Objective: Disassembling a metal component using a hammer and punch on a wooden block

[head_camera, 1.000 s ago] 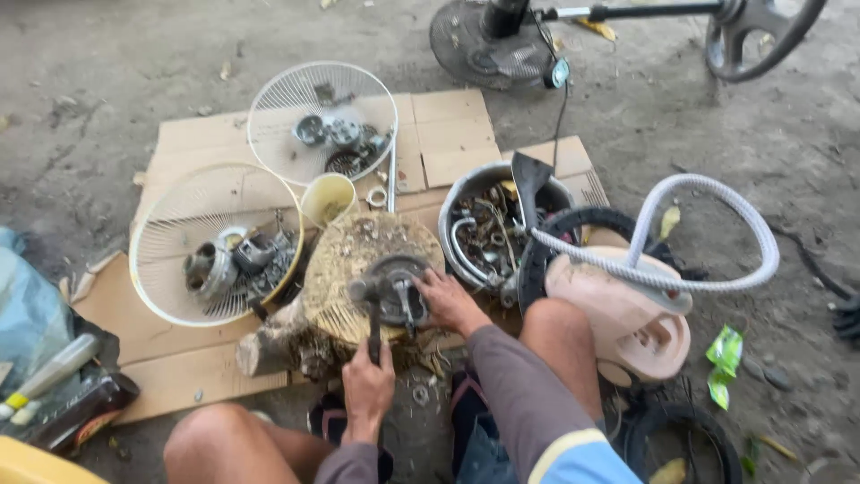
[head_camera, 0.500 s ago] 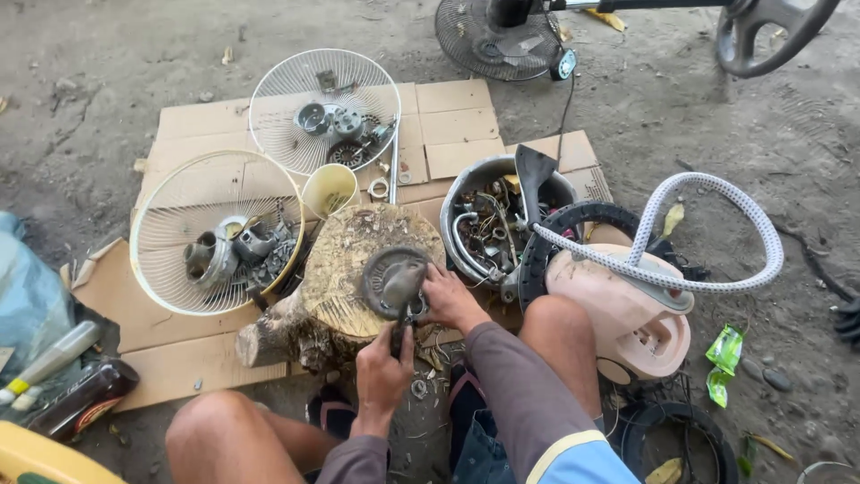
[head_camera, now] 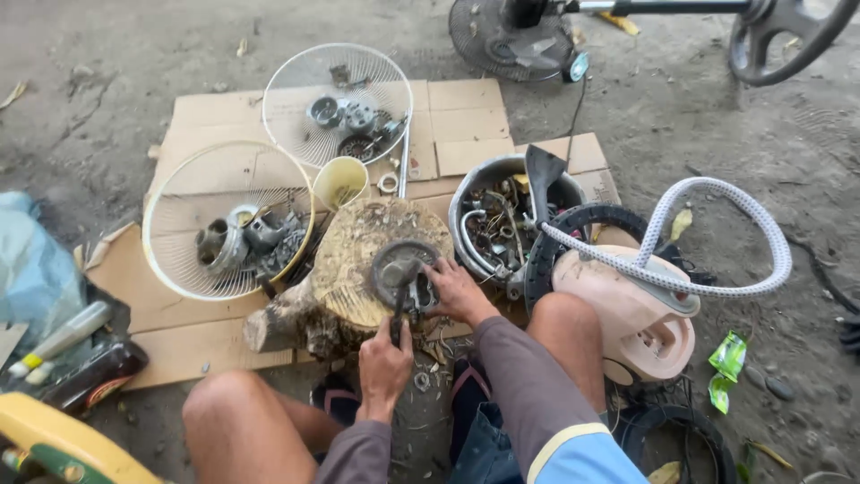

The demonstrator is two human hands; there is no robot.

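I see a round dark metal part (head_camera: 400, 269) lying flat on a rough wood stump (head_camera: 358, 260). My right hand (head_camera: 452, 291) sits just right of it, fingers pressed on its edge. My left hand (head_camera: 385, 363) is below, fingers wrapped around a thin dark tool (head_camera: 397, 315) that points up at the part. A smooth metal bowl (head_camera: 479, 184) of scraps sits nearby.
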